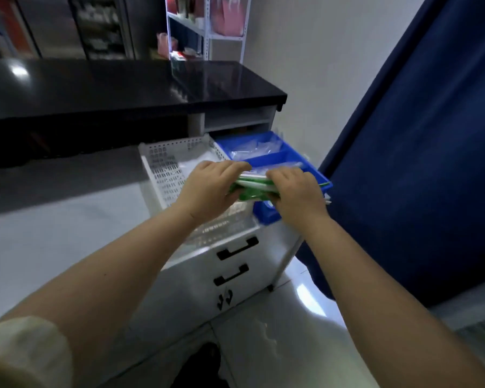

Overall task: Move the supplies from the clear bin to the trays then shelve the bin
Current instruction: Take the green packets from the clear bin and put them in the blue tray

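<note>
Both hands hold one stack of green-and-white packets [254, 187] between them. My left hand [210, 186] grips its left end and my right hand [297, 191] grips its right end. The stack hangs over the seam between a white perforated bin [163, 163] and a blue divided tray [266, 141] on the white counter. Clear plastic-wrapped supplies [255, 149] lie in the tray's far compartment. The near compartments are partly hidden by my hands.
A black countertop [123, 85] overhangs the work surface behind the bin. White drawers with black handles [237, 249] sit below the counter edge. A dark blue curtain [417, 163] hangs close on the right. A white metal shelf rack [207, 26] stands at the back.
</note>
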`<state>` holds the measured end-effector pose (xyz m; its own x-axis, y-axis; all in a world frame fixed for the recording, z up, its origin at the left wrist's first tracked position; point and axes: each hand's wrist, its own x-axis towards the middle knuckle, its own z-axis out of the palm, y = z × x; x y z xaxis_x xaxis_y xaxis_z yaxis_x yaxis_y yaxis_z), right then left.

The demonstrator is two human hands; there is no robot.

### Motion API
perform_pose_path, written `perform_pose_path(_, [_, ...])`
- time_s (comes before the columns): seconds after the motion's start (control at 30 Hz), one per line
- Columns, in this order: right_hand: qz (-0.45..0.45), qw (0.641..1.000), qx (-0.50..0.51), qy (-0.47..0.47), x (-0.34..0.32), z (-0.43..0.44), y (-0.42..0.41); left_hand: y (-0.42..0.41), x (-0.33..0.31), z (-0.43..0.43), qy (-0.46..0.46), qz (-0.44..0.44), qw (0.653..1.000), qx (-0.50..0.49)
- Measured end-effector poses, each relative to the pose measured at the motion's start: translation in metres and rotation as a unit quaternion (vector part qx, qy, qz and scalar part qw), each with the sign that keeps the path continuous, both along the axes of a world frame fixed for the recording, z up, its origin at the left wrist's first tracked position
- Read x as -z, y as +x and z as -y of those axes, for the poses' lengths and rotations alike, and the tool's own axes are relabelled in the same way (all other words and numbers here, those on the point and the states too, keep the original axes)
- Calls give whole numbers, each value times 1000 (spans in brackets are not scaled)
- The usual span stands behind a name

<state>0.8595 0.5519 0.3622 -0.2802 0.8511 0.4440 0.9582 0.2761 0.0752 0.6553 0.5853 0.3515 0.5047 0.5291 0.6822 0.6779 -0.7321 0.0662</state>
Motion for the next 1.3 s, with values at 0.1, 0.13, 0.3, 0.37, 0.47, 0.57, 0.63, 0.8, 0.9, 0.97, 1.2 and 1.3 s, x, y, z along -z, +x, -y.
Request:
perform_pose_path(0.1, [30, 999, 24, 12, -18, -65, 3, 12, -16, -68, -30, -48, 998, -32])
perform_pose_path(0.13, [39, 999, 27, 13, -22, -85, 4, 17, -19, -89, -48, -72, 995, -41])
perform_pose_path(0.3, [61, 998, -1, 22, -19, -179, 14, 39, -12, -184, -60, -150, 983, -91])
perform_pose_path(0.37, [48, 998, -18, 29, -14, -208, 22, 47, -11, -216, -61, -158, 980, -101])
perform_pose_path(0.47, [-4, 997, -50, 65, -8, -242, 36, 58, -13, -255, -81, -174, 975, -108])
perform_pose_path(0.57, [-23, 984, -91, 151, 3, -272, 57, 66, -16, -292, -116, -150, 973, -132])
perform_pose_path(0.63, [-32, 972, -124, 196, 20, -290, 75, 70, -15, -313, -151, -126, 968, -155])
perform_pose_path(0.8, [-49, 955, -228, 186, 80, -334, 114, 86, 3, -352, -174, -131, 954, -207])
perform_pose_path(0.9, [-32, 941, -290, 174, 109, -357, 134, 102, 13, -362, -182, -140, 943, -239])
perform_pose_path(0.97, [-21, 928, -336, 163, 124, -369, 150, 114, 17, -366, -199, -154, 931, -263])
perform_pose_path(1.2, [-52, 923, -363, -119, 133, -421, 171, 139, 26, -365, -214, -156, 901, -343])
perform_pose_path(1.3, [0, 900, -299, -317, 131, -453, 148, 147, 27, -362, -217, -147, 895, -362])
